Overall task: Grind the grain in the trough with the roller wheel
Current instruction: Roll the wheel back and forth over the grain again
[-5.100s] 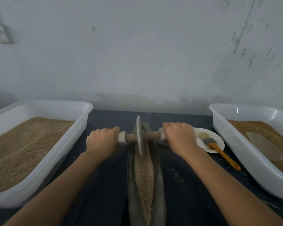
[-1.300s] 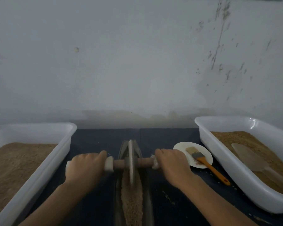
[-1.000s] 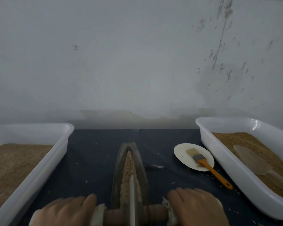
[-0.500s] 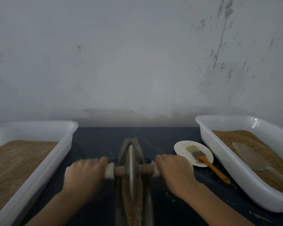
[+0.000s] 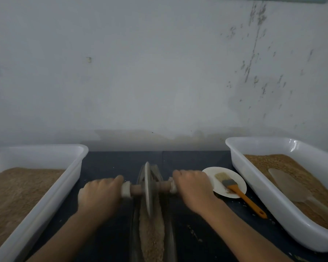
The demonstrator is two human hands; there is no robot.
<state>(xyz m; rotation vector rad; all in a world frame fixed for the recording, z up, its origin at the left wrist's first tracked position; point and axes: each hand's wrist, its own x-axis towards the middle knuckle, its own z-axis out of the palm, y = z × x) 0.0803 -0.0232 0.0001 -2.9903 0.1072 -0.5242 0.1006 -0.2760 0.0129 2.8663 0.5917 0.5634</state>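
Note:
A narrow metal trough (image 5: 171, 235) runs away from me down the middle of the dark table, filled with tan grain (image 5: 152, 229). A grey metal roller wheel (image 5: 147, 188) stands upright in its far end, on a wooden axle with white cloth wrapped at both ends. My left hand (image 5: 99, 194) grips the left end of the axle. My right hand (image 5: 192, 186) grips the right end. Both arms are stretched forward.
A white tub (image 5: 68, 178) of tan grain stands at the left. Another white tub (image 5: 257, 178) at the right holds grain and a flat scoop (image 5: 286, 183). A small white plate (image 5: 239, 193) with an orange-handled brush (image 5: 240, 193) lies beside my right hand. A wall is close behind.
The wheel rolled toward me a second ago, then away again. Since half a second ago it has stayed near the trough's far end with both hands still gripping the axle.

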